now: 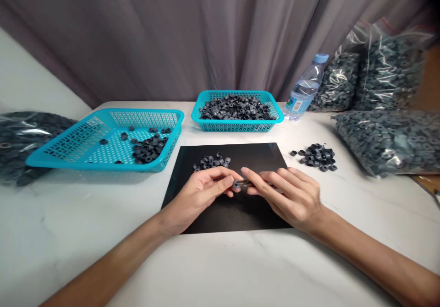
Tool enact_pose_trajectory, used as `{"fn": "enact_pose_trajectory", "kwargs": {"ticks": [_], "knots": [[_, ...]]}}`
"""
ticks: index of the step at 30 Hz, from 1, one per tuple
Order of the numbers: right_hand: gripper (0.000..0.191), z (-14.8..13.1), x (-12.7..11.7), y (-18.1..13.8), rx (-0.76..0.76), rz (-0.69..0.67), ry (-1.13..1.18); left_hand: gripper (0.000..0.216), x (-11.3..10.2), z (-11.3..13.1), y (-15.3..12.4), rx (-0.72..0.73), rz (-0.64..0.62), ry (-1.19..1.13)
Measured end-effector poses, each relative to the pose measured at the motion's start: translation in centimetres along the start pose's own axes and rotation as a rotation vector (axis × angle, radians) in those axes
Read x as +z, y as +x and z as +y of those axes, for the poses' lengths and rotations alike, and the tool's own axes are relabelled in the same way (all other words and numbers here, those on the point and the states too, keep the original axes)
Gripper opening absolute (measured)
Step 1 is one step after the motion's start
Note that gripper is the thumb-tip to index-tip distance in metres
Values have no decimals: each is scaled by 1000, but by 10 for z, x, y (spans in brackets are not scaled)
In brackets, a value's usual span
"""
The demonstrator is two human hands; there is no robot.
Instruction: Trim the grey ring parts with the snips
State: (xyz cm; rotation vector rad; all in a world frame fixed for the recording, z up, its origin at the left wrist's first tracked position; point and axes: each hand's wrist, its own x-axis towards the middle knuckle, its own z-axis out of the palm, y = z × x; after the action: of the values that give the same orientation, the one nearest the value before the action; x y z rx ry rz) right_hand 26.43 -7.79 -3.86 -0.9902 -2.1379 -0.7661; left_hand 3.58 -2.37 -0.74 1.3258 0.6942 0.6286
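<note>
Over the black mat (220, 215), my left hand (206, 190) pinches a small dark grey ring (236, 184) between thumb and fingertips. My right hand (292, 194) is closed around a slim metal tool (244, 183), its tip touching the ring. Most of that tool is covered by my fingers, so its exact kind is hidden. Just behind my left hand, a small pile of similar rings (211, 161) lies on the mat. A second loose pile of rings (318, 156) sits on the white table to the right of the mat.
A blue basket (103, 164) with some rings stands at left, and a fuller blue basket (237, 126) at the back. A water bottle (304, 94) leans near bulging plastic bags of rings (392, 137) on the right. Another filled bag (20, 137) lies far left.
</note>
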Motion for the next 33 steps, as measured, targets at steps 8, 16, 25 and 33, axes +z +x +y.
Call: {"fn": "enact_pose_trajectory", "kwargs": {"ticks": [8, 16, 25, 33], "knots": [[52, 0, -1, -1, -28, -8, -25, 18, -1, 1, 0, 17, -25, 46], [44, 1, -2, 0, -42, 5, -48, 17, -2, 1, 0, 23, -34, 45], [39, 3, -2, 1, -58, 13, -33, 17, -3, 0, 1, 23, -38, 60], [37, 5, -1, 2, -75, 39, -17, 16, -3, 0, 0, 20, -57, 22]]}}
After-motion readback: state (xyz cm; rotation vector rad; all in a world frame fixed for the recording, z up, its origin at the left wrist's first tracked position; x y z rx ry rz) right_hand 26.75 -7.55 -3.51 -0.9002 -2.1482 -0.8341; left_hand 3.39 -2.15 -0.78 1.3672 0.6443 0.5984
